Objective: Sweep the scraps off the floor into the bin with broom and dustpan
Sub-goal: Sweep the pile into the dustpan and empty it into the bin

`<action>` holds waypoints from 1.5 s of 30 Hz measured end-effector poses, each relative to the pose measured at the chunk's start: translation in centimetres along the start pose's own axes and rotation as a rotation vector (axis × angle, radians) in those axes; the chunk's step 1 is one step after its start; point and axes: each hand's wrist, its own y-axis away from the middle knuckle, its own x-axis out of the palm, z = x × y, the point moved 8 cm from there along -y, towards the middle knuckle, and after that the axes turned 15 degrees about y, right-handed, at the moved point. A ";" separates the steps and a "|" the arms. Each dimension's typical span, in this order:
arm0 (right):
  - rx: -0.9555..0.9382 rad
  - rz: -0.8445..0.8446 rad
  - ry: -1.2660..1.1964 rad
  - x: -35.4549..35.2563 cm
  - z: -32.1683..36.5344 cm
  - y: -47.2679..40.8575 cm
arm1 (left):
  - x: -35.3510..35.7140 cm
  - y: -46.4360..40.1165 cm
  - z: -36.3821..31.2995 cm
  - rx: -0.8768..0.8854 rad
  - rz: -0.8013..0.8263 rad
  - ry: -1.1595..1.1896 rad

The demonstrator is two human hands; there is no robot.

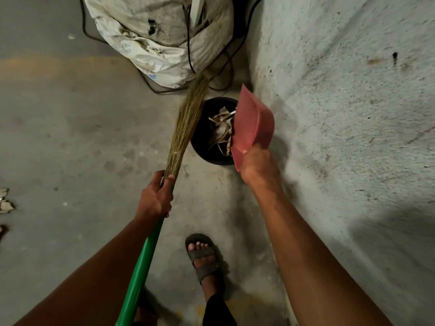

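My right hand (257, 167) grips the red dustpan (253, 124), which is tilted steeply over the right side of the black bin (200, 142). Paper and cardboard scraps (221, 128) lie inside the bin, just beside the pan's lip. My left hand (156, 196) holds the broom (186, 121) where its green handle meets the straw bristles. The bristles point away from me, left of the bin, and their tips reach the white sack. A few more scraps (6, 203) lie on the floor at the far left edge.
A large white sack (160, 36) stands behind the bin, with black cables (188, 50) draped over and around it. A rough whitish wall (341, 102) runs along the right. My sandalled foot (202, 255) stands on the grey concrete floor just behind the bin.
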 end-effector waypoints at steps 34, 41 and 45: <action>-0.041 -0.164 -0.106 0.7 3.0 3.2 | -0.4 -1.4 0.3 0.027 -0.030 0.019; -0.090 -0.008 -0.180 8.7 7.2 -1.5 | -0.4 -2.2 1.1 0.048 -0.046 0.044; -0.123 0.016 0.059 12.4 6.6 -3.0 | -0.6 -2.5 2.2 0.045 -0.065 0.054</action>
